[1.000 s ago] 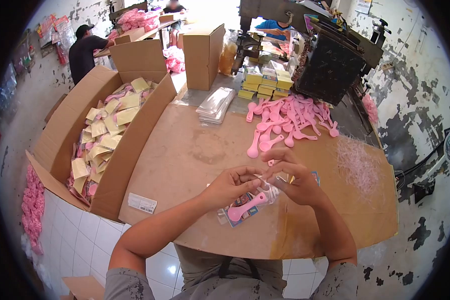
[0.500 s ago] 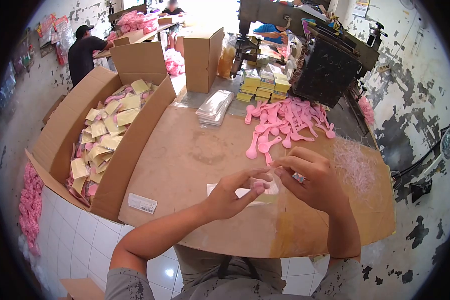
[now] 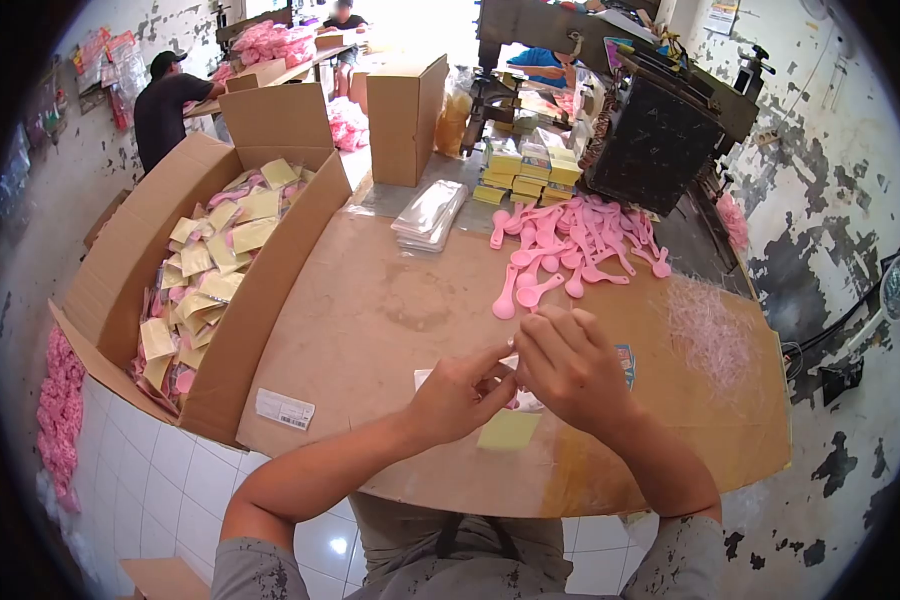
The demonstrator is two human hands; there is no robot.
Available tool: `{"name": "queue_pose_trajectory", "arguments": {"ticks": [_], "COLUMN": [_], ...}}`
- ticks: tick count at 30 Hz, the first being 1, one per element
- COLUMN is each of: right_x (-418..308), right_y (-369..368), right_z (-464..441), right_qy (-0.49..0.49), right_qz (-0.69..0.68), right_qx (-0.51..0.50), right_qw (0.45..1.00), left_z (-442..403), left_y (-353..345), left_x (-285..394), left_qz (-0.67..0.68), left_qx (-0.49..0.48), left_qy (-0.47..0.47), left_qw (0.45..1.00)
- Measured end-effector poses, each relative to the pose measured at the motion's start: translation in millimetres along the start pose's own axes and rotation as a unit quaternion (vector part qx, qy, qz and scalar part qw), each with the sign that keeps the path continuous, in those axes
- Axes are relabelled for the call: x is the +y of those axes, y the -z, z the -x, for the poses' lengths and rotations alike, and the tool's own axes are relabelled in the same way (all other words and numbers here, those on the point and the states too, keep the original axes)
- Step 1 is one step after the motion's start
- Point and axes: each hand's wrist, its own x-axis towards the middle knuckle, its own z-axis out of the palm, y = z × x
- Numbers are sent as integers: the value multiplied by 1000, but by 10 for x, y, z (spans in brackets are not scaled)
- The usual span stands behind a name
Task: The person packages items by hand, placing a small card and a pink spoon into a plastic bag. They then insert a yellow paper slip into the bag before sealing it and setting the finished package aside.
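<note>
both the bare left hand (image 3: 455, 398) and the bare right hand (image 3: 575, 375) meet above the brown cardboard tabletop (image 3: 360, 370), fingers bent inward, tips close together, presumably for fine control; i cannot tell what they grip. just below them shows a flat pale yellow rectangular card (image 3: 507, 431), with a bit of pink plastic (image 3: 515, 404) above it, mostly hidden by the hands. loose pink plastic measuring spoons (image 3: 580, 240) lie beyond the fingers, likely for easy reach; stacked clear plastic bags (image 3: 430, 215) sit farther left. a tall-sided open cardboard box (image 3: 270, 300) flanks the table, full of yellow-and-pink packets (image 3: 198, 257). a dark metal machine (image 3: 650, 130) blocks the far right, behind wispy clear plastic strips (image 3: 710, 330).
</note>
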Motion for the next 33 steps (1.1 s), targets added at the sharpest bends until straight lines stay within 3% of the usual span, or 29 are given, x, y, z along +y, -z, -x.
{"name": "queue_pose_trajectory", "arguments": {"ticks": [1,4,6,8,9,11,13,15,16,17,18,20,22,24,26,28,30,33], "right_x": [-2,118,361,685,893,1406,1893,2066,2152,2252,2314,2261,1804,1605,1131,737,340,206], "right_y": [-37,-70,65,187,257,595,658,638,611,486,312,369,589,382,389,153,-63,-334], "right_z": [21,26,91,353,564,1138,1749,2053,2181,2454,2828,2874,2123,1857,1197,931,686,573], "right_qy": [6,-137,-189,-321,-418,-366,-268,-497,-579,-542,-480,-421,-471,-446,-476,-365,-311,-354], "right_qz": [14,-100,-243,-457,-582,-732,-793,-488,-299,-100,104,257,158,-29,-306,-492,-572,-667], "right_qx": [-11,19,30,24,14,-30,38,-19,-48,-59,-68,-76,-74,8,-114,-135,-107,-116], "right_qw": [1000,985,951,829,697,574,545,717,757,833,868,866,865,894,817,778,752,645], "left_z": [-6,-70,-68,-72,-81,-106,-108,-118,-127,-139,-139,-139,-157,-166,-168,-157,-143,-149], "left_y": [-4,-10,21,21,11,-3,14,14,12,17,14,-14,-15,-18,-6,-25,-28,-1], "left_x": [-9,74,34,-11,-27,-50,-65,-33,-20,-39,-77,-109,-117,-107,-126,-209,-214,-171], "left_qz": [-17,38,52,103,146,187,185,192,195,195,196,205,211,227,232,229,213,240], "left_qx": [-5,-3,-21,-25,-20,-15,-10,-2,3,5,6,11,19,27,29,21,24,23], "left_qy": [-1,30,47,74,93,109,107,125,133,127,122,121,127,139,137,124,121,131], "left_qw": [1000,999,997,992,985,976,977,973,972,973,973,971,969,964,963,965,969,962]}}
